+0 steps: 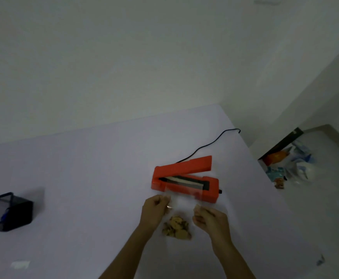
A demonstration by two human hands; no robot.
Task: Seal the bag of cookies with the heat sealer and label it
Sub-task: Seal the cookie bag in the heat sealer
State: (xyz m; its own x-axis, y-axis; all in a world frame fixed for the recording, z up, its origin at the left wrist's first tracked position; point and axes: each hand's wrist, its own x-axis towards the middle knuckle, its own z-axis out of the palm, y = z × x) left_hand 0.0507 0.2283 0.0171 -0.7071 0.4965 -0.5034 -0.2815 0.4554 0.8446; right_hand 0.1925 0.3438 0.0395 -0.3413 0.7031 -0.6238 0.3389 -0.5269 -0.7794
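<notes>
Before the open sealer (184, 179), my left hand (154, 208) and right hand (211, 220) pinch the bag (181, 206), stretching its mouth flat across the bar.

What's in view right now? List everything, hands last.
orange heat sealer: one, lid raised, table centre
black power cord: one, runs from sealer to far table edge
clear plastic bag: one, mouth at the sealer's front edge
tan cookies: several, inside bag, between hands
black mesh holder: one, table left
white table: one
cluttered packages: several, floor right
left hand: pinches bag's left edge
right hand: pinches bag's right edge
</notes>
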